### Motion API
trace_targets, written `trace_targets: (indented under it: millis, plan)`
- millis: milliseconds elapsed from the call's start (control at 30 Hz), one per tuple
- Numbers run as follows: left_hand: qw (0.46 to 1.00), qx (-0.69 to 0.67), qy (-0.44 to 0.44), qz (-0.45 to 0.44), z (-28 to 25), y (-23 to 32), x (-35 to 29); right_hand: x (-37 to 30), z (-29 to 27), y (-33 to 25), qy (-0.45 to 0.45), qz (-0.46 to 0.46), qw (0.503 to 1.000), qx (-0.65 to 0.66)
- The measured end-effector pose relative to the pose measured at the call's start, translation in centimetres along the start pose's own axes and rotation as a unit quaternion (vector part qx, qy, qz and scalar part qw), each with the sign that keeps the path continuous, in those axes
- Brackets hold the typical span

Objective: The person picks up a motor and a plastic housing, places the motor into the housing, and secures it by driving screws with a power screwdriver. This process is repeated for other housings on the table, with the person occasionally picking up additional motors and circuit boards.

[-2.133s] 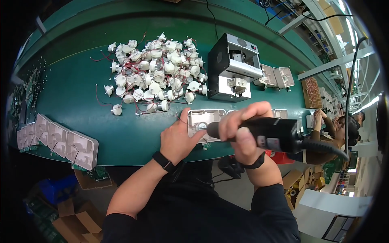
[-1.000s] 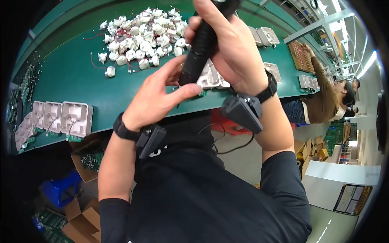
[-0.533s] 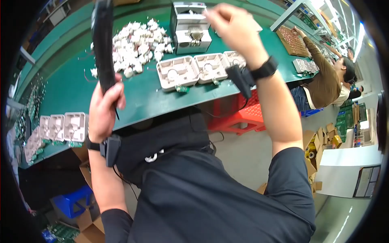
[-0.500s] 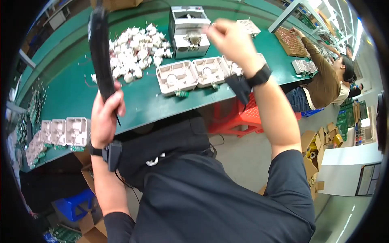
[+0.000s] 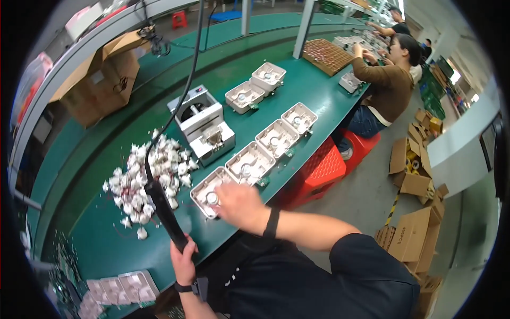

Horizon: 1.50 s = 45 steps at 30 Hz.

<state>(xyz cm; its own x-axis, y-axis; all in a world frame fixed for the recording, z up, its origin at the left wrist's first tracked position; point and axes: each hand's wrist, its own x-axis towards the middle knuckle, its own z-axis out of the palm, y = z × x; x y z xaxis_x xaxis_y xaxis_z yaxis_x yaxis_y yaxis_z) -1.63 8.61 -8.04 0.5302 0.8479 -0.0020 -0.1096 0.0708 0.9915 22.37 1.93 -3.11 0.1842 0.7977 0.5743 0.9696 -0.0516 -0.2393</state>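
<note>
My left hand [image 5: 184, 261] is wrapped round the lower end of a corded black electric screwdriver [image 5: 169, 219], whose cable rises from its upper end. My right hand [image 5: 240, 206] is at the nearest pale plastic housing [image 5: 211, 179], fingertips over its right side. Motion smears those fingers, and whether they hold anything cannot be made out. Further housings [image 5: 249, 159] stand in a row beyond it, with small green circuit boards [image 5: 263, 182] along their near side. Behind the row is a grey screw feeder [image 5: 212, 135].
A heap of white parts with thin wires [image 5: 151, 178] lies left of the feeder. More housings [image 5: 130, 287] are at the table's near left. Red stools [image 5: 319, 173] stand by the table edge. A co-worker in a brown top [image 5: 390, 80] sits farther along, near a partitioned brown tray [image 5: 332, 56].
My right hand has moved from beside the screw feeder down to the nearest housing. The left hand still grips the screwdriver. The whole view has turned and shifted.
</note>
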Motion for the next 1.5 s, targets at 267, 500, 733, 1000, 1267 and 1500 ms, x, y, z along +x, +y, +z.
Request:
trace_targets:
  millis: [267, 500, 733, 1000, 1267, 1500]
  plan:
    - [0.995, -0.092, 0.011, -0.023, -0.9, -1.2, 0.8, -1.1, 5.1, -4.0, -0.043, 0.026, 0.999, 0.009]
    - [0.993, -0.118, 0.004, -0.029, -1.2, -1.4, 1.0, -1.5, 3.6, 0.1, -0.04, 0.03, 0.998, -0.026]
    - [0.996, -0.08, 0.008, -0.024, -0.4, -1.4, 1.1, -0.3, 1.3, 8.9, -0.03, 0.012, 0.995, -0.098]
    - [0.991, 0.082, -0.006, -0.109, 1.3, 3.4, 0.0, 1.2, -0.5, 17.7, -0.015, 0.037, 0.987, -0.158]
    - [0.986, 0.109, -0.01, -0.126, 2.5, 5.7, -1.0, 1.9, -0.5, 22.8, 0.04, 0.081, 0.979, -0.182]
    - [0.993, 0.084, -0.021, -0.085, 3.1, 5.4, -2.2, 2.0, 0.4, 22.7, 0.054, 0.138, 0.977, -0.155]
